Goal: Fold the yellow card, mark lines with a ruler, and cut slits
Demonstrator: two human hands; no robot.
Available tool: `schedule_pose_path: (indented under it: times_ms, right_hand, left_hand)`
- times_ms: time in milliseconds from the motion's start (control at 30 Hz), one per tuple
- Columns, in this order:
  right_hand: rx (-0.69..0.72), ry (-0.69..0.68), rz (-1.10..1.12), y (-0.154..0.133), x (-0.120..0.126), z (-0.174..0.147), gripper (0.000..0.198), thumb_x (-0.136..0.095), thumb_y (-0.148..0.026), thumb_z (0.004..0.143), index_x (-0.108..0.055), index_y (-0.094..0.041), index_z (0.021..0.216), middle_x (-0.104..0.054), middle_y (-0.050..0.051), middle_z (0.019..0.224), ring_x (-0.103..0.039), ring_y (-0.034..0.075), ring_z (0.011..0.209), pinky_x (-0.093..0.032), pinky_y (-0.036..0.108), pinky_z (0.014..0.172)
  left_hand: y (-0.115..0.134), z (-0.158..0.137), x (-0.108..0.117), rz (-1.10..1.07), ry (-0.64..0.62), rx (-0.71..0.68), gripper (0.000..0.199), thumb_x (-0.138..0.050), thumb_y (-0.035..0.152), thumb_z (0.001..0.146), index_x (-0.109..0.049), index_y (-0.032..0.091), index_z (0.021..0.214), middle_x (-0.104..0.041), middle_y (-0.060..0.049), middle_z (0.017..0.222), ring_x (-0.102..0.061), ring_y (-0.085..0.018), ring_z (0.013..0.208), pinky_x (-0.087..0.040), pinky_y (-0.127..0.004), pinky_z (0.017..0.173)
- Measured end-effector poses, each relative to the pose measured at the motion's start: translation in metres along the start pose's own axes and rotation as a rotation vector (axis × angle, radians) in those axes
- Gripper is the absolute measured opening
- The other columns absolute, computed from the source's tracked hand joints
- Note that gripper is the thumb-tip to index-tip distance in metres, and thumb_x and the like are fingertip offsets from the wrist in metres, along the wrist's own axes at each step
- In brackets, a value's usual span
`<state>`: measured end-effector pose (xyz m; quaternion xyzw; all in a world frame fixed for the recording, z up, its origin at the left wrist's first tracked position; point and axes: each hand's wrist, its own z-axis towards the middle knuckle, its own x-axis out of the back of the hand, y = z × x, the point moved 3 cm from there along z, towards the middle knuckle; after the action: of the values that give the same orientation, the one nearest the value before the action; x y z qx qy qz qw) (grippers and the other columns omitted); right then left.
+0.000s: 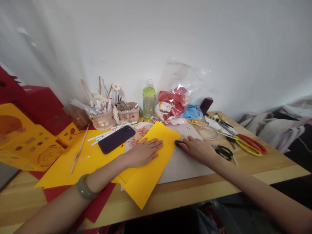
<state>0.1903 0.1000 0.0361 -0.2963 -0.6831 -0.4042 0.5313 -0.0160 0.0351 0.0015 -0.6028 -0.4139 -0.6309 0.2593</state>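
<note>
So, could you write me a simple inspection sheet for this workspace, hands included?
Surface: wooden table, partly covered by a grey sheet and coloured paper.
Job's things: yellow sheet, lying at a slant, partly over the grey sheet.
Clutter: phone, pens, two baskets, bottle, plastic bag, scissors.
Hands: left hand flat on the yellow sheet; right hand gripping a small black item at that sheet's right edge.
Cables: a thin pale line at the far right may be one; too unclear to tell.
Surroundings: pale wall behind; red and yellow boxes at the left.
</note>
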Motion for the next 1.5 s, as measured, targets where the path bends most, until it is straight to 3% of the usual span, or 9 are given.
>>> schedule_pose_path:
  times_ms: [367,467,667,833,1000,1167,1500]
  right_hand:
    - [-0.143,-0.035,0.001,0.039,-0.003,0.016,0.029,-0.051,-0.036,0.089,-0.056,-0.015,0.11,-0.06,0.006,0.104,-0.06,0.017,0.086,-0.051,0.038,0.073]
    - [-0.185,0.018,-0.001,0.034,0.002,0.012,0.031,-0.05,-0.037,0.089,-0.055,-0.015,0.11,-0.06,0.006,0.104,-0.06,0.018,0.087,-0.05,0.038,0.074]
    - [-0.033,-0.027,0.02,0.01,-0.002,0.019,0.03,-0.049,-0.038,0.089,-0.056,-0.016,0.109,-0.061,0.006,0.103,-0.06,0.017,0.086,-0.05,0.038,0.074]
    - [-0.041,-0.045,-0.005,0.014,-0.006,0.031,0.03,-0.051,-0.035,0.089,-0.055,-0.016,0.111,-0.06,0.007,0.106,-0.06,0.018,0.088,-0.05,0.039,0.075]
    - [-0.14,0.026,-0.028,0.023,-0.004,0.034,0.031,-0.052,-0.035,0.088,-0.054,-0.016,0.113,-0.059,0.007,0.109,-0.06,0.019,0.09,-0.05,0.039,0.076]
    - [-0.198,0.108,-0.006,0.033,0.009,0.034,0.031,-0.052,-0.036,0.089,-0.054,-0.016,0.113,-0.059,0.007,0.108,-0.06,0.018,0.089,-0.051,0.039,0.074]
    - [-0.067,0.065,-0.018,0.014,0.0,0.054,0.031,-0.053,-0.033,0.088,-0.054,-0.016,0.114,-0.058,0.007,0.111,-0.059,0.019,0.091,-0.05,0.04,0.076]
  left_hand:
    - [-0.002,0.0,-0.001,-0.003,0.002,-0.009,0.05,-0.014,0.04,0.097,-0.017,0.023,0.143,-0.016,0.004,0.15,-0.012,-0.015,0.138,-0.013,-0.04,0.11]
    - [-0.001,0.0,0.0,-0.001,0.005,-0.011,0.05,-0.015,0.041,0.097,-0.017,0.023,0.143,-0.017,0.004,0.15,-0.012,-0.015,0.138,-0.012,-0.039,0.11]
    - [-0.006,0.002,-0.006,-0.015,0.006,-0.011,0.049,-0.017,0.04,0.097,-0.016,0.025,0.144,-0.017,0.003,0.151,-0.011,-0.016,0.139,-0.009,-0.039,0.11]
    - [-0.007,0.002,-0.007,-0.016,0.012,-0.014,0.05,-0.017,0.041,0.097,-0.014,0.026,0.144,-0.015,0.004,0.151,-0.01,-0.016,0.139,-0.008,-0.042,0.11]
    - [-0.003,0.0,-0.002,0.007,0.023,-0.007,0.049,-0.016,0.04,0.097,-0.017,0.025,0.143,-0.019,0.003,0.15,-0.014,-0.015,0.138,-0.013,-0.039,0.11]
    - [-0.006,0.006,-0.005,0.019,0.065,0.065,0.051,-0.012,0.041,0.096,-0.018,0.022,0.143,-0.018,-0.002,0.151,-0.015,-0.02,0.138,-0.014,-0.044,0.108]
    - [-0.006,0.01,-0.006,0.023,0.076,0.106,0.052,-0.01,0.042,0.096,-0.016,0.021,0.144,-0.017,-0.001,0.151,-0.012,-0.019,0.138,-0.012,-0.044,0.109]
